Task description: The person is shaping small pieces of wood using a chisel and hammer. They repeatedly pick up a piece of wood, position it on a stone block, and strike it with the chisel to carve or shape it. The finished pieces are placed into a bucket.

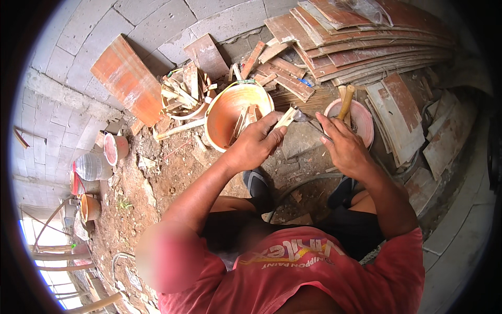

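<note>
Wood strip (286, 117) at 12 o'clock, pinched in grip of left hand (255, 141), apparently for steadiness against metal tool (301, 116) loosely held by right hand (348, 146); orange bucket (222, 111) at 11 o'clock, probably for easy reach.

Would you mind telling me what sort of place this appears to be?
It looks like a building site, perhaps an unfinished room: there is a bare, unplastered block wall, a rough dirt floor and a stack of worn boards.

rough wood piece (285, 119), metal tool (301, 116), smooth plastic bucket (221, 116), matt cloth shirt (293, 277)
</note>
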Motion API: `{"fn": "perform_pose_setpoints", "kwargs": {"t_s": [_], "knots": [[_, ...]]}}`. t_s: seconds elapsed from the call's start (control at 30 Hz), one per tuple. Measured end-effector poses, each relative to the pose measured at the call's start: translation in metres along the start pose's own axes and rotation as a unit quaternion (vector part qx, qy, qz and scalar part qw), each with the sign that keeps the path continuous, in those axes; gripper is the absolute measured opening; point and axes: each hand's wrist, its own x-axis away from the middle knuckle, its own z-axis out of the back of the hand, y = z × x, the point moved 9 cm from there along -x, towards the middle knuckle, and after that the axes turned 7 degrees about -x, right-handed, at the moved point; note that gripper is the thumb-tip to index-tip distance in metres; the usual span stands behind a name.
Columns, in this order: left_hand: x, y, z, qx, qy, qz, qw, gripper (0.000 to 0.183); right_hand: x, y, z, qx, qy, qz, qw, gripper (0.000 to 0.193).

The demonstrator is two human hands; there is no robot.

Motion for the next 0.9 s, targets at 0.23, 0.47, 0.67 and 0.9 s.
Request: {"fn": "perform_pose_setpoints", "kwargs": {"t_s": [0.23, 0.47, 0.67, 0.9], "knots": [[0.003, 0.006, 0.002, -0.014, 0.022, -0.004, 1.0, 0.027, 0.0, -0.003, 0.001, 0.023, 0.02, 0.004, 1.0, 0.046], [0.004, 0.006, 0.002, -0.005, 0.009, -0.012, 1.0, 0.028, -0.001, -0.01, 0.004, 0.063, 0.034, 0.031, 0.997, 0.05], [0.003, 0.008, 0.005, -0.028, 0.028, -0.024, 0.999, 0.033, -0.001, -0.01, 0.003, 0.08, 0.034, 0.043, 0.995, 0.055], [0.003, 0.008, 0.006, -0.04, 0.034, -0.019, 0.998, 0.029, 0.0, -0.002, -0.002, 0.038, 0.029, 0.024, 0.999, 0.05]]}}
